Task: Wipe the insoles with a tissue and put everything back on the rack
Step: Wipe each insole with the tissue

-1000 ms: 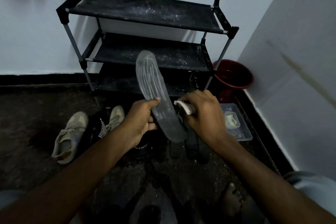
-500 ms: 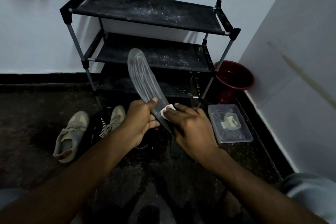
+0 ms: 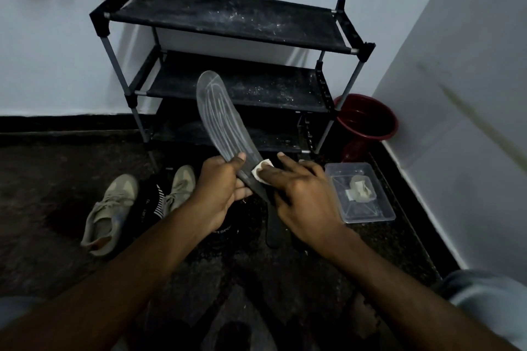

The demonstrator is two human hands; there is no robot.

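Note:
A grey insole point(image 3: 221, 120) stands tilted in front of the black three-shelf rack point(image 3: 228, 23), toe end up and to the left. My left hand point(image 3: 221, 194) grips its lower part, thumb on the top face. My right hand point(image 3: 299, 194) presses a small white tissue point(image 3: 261, 169) onto the insole with straight fingers, just right of my left thumb. A dark insole point(image 3: 273, 228) lies on the floor under my hands, partly hidden.
A pair of beige sneakers point(image 3: 109, 211) and a dark shoe lie on the floor at the left. A clear plastic box point(image 3: 368, 214) with tissue pieces sits right of my hands. A dark red bucket point(image 3: 368, 122) stands in the corner by the right wall.
The insole has tilted further left and my right hand has gone from holding the tissue beside it to pressing the tissue flat on its lower part.

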